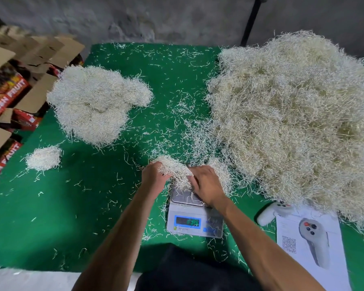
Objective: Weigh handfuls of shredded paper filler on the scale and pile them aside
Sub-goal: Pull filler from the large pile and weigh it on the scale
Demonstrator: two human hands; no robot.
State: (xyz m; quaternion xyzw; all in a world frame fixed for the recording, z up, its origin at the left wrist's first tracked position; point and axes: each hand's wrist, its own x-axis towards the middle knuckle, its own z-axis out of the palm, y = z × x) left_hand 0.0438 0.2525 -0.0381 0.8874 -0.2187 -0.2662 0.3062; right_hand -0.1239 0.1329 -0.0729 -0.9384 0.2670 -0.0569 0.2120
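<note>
Both hands grip one handful (173,168) of shreds just above the scale (194,219): left hand (153,177) on its left side, right hand (205,184) on its right. Big heap (292,114) lies right, weighed pile (93,103) far left.

1. Both forearms bare up to frame edge, no sleeves visible.
2. Left hand (153,177) and right hand (206,185): no gloves, no rings, no watch or wristband.
3. Dark/black garment over torso or lap at bottom centre, plain, no markings seen.
</note>
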